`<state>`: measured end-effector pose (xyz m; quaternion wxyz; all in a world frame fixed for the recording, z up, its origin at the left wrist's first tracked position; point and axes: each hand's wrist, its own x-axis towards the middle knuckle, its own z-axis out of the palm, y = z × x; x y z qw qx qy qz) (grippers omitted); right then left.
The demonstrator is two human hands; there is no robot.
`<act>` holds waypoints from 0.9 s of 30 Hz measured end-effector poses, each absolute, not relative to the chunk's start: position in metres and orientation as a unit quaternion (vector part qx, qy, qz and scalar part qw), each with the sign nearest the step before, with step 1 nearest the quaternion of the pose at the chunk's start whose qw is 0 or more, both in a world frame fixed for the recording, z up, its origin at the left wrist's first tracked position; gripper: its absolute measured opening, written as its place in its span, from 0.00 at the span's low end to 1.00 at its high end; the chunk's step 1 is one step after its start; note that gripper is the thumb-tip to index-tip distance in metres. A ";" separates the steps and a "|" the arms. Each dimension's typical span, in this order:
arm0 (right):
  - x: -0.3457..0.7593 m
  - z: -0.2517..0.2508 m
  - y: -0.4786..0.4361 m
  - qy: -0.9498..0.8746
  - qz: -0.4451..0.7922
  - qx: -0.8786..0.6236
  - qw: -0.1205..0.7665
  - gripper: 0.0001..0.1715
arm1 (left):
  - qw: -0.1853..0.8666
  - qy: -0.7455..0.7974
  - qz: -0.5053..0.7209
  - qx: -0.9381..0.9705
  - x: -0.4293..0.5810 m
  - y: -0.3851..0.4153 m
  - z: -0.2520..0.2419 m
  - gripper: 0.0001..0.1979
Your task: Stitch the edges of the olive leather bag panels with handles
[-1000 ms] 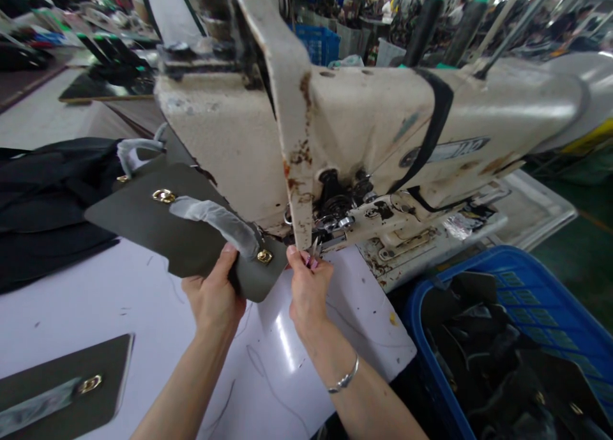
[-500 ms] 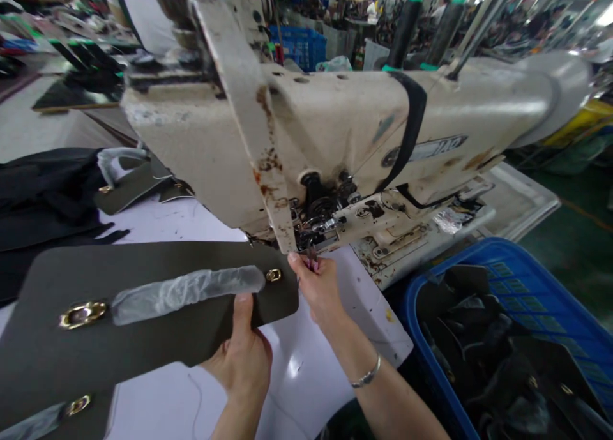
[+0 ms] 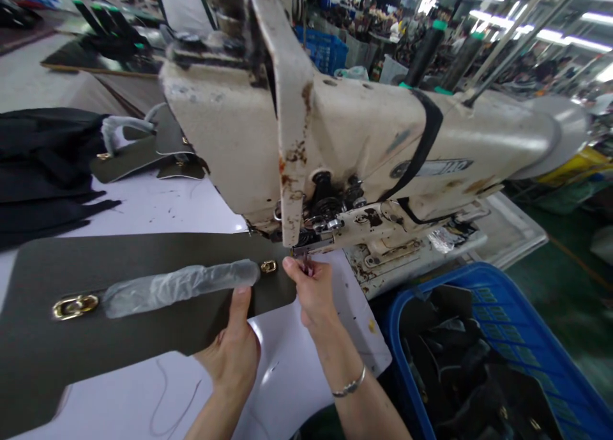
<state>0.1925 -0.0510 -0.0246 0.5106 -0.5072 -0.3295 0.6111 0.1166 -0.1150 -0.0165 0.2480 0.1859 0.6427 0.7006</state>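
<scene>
My left hand (image 3: pixel 233 350) grips the near edge of a dark olive leather panel (image 3: pixel 119 325), thumb on top. The panel carries a plastic-wrapped handle (image 3: pixel 179 287) fixed by gold rings (image 3: pixel 74 306). It lies flat over the white table (image 3: pixel 143 402), its right end under the head of a worn cream sewing machine (image 3: pixel 335 140). My right hand (image 3: pixel 311 290) is pinched on a small thread snipper (image 3: pixel 306 264) just below the needle area, beside the panel's right gold ring (image 3: pixel 268 266).
A blue plastic crate (image 3: pixel 483 357) of dark leather pieces stands at the lower right. More handled panels (image 3: pixel 138 152) and black fabric (image 3: pixel 43 165) lie at the left. Thread cones (image 3: pixel 428 50) rise behind the machine. Other workstations fill the background.
The panel came down from a tilted hold beside the machine and now lies flat to the left. My left hand shifted along its edge. My right hand stayed pinched by the needle.
</scene>
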 end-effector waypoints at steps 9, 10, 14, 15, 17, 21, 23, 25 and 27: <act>0.192 -0.024 -0.038 -0.331 0.607 -0.513 0.509 0.24 | 0.320 0.685 0.620 0.211 0.100 -0.117 -0.022 0.21; 0.193 -0.025 -0.038 -0.353 0.596 -0.518 0.501 0.26 | 0.399 0.672 0.567 0.261 0.093 -0.124 -0.018 0.20; 0.204 -0.026 -0.037 -0.460 0.532 -0.542 0.459 0.31 | 0.684 0.469 0.283 0.482 0.063 -0.145 0.014 0.19; 0.207 -0.025 -0.037 -0.485 0.512 -0.548 0.449 0.32 | 0.675 0.447 0.276 0.518 0.054 -0.143 0.023 0.17; 0.213 -0.022 -0.037 -0.528 0.469 -0.562 0.431 0.33 | 0.544 0.495 0.356 0.576 0.034 -0.127 0.035 0.14; 0.220 -0.004 -0.046 -0.580 0.350 -0.596 0.431 0.29 | 0.143 0.637 0.338 0.678 -0.008 -0.057 0.020 0.16; 0.218 0.010 -0.055 -0.580 0.291 -0.592 0.478 0.20 | 0.093 0.622 0.234 0.742 -0.022 -0.022 0.002 0.16; 0.210 0.025 -0.067 -0.575 0.305 -0.561 0.512 0.16 | 0.100 0.612 0.162 0.767 -0.027 0.002 -0.013 0.16; 0.196 0.036 -0.077 -0.565 0.413 -0.512 0.498 0.17 | 0.107 0.608 0.124 0.777 -0.025 0.011 -0.019 0.15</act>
